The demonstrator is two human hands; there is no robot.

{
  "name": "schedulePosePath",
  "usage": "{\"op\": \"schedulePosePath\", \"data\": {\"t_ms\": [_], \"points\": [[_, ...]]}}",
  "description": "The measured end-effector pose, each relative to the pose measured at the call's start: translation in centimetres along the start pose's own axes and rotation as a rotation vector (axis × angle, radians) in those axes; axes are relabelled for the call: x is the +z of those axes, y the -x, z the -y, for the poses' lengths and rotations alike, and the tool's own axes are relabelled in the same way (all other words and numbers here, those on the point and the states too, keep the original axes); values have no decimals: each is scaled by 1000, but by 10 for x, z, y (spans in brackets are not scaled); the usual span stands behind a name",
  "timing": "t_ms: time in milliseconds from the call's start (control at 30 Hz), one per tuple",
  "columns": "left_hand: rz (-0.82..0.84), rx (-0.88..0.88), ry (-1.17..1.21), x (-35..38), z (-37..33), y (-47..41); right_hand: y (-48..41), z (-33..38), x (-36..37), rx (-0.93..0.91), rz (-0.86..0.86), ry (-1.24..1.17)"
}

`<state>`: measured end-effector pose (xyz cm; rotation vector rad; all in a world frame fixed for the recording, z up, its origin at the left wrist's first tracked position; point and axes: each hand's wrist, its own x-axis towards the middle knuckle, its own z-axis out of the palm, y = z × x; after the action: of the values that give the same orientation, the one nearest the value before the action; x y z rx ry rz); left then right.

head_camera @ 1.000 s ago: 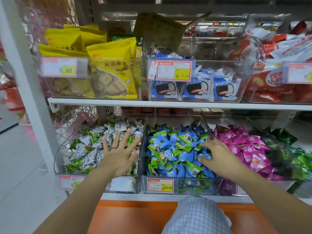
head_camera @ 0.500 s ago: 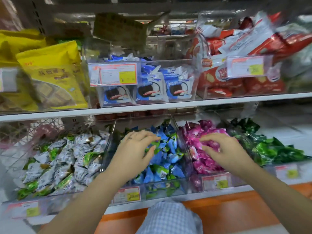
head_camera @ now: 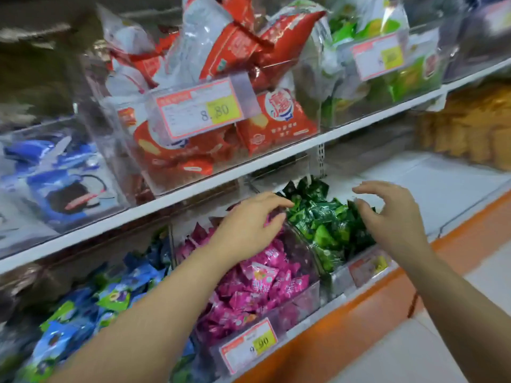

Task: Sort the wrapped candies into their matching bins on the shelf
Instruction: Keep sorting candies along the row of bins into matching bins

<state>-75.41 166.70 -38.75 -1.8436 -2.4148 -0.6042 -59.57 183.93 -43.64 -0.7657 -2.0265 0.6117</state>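
On the lower shelf stand clear bins in a row. One holds blue and green wrapped candies [head_camera: 83, 310], the middle bin holds pink wrapped candies [head_camera: 260, 288], and the right bin holds dark green wrapped candies [head_camera: 326, 222]. My left hand [head_camera: 249, 225] hovers over the back of the pink bin, fingers loosely curved, fingertips reaching the divider beside the green candies. My right hand [head_camera: 387, 217] hangs over the right side of the green bin with spread, curved fingers. Neither hand visibly holds a candy.
The upper shelf [head_camera: 249, 172] carries clear bins of red snack packs [head_camera: 249, 117], blue packs [head_camera: 63, 183] and green packs [head_camera: 387, 78], each with a price tag. Right of the green bin the white shelf board [head_camera: 442, 194] shows bare. An orange shelf edge [head_camera: 359, 313] runs below.
The view swung right along the shelf. My left hand moved from the blue bin to the pink bin, and my right hand moved from the pink bin to the green bin.
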Motion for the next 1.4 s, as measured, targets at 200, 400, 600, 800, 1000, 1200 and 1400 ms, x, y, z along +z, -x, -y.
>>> {"op": "schedulePosePath", "data": {"t_ms": [200, 400, 600, 800, 1000, 1200, 1400], "points": [[273, -47, 73, 29, 1, -99, -44, -46, -2, 184, 109, -63], [445, -99, 68, 85, 17, -183, -69, -75, 6, 274, 151, -230], [619, -227, 117, 120, 14, -222, -82, -85, 4, 269, 200, -320], [730, -338, 129, 128, 10, -222, -81, -88, 6, 297, 209, -356], [1027, -272, 68, 109, -14, -204, -78, -84, 2, 309, 210, -367], [1053, -205, -210, 88, -15, -178, -77, -86, 1, 323, 232, -384], [1045, -45, -363, 83, -24, -166, -76, -88, 1, 311, 237, -398]]}}
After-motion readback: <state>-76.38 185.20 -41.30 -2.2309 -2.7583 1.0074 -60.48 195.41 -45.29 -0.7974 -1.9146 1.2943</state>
